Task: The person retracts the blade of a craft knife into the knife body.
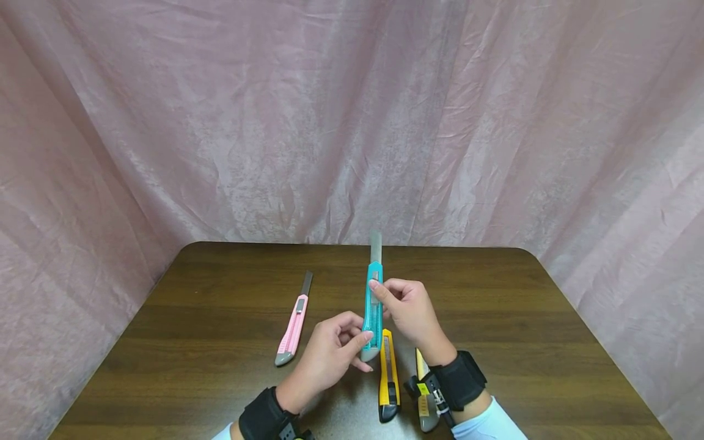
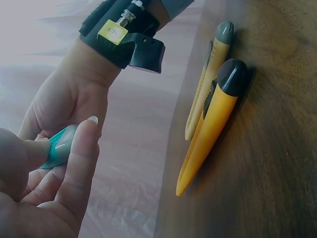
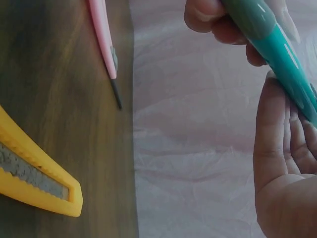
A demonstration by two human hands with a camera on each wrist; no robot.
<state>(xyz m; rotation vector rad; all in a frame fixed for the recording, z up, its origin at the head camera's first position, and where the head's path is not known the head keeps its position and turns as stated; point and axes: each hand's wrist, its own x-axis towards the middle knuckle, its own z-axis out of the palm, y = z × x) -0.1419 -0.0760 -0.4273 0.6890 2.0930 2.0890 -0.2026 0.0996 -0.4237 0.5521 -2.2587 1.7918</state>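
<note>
Crushed pink drapery (image 1: 352,122) hangs behind a dark wood-grain surface (image 1: 231,305). Above it, the left hand (image 1: 329,353) pinches the grey-tipped base of a teal utility knife (image 1: 373,315), while the right hand (image 1: 409,308) pinches its body by the slider; its bare blade points away. Nearest lies a yellow utility knife (image 1: 388,373) with a black end, then a paler yellow one (image 2: 208,83), partly hidden by the right wrist in the head view. Left of the hands, a pink utility knife (image 1: 293,324) rests, blade out.
</note>
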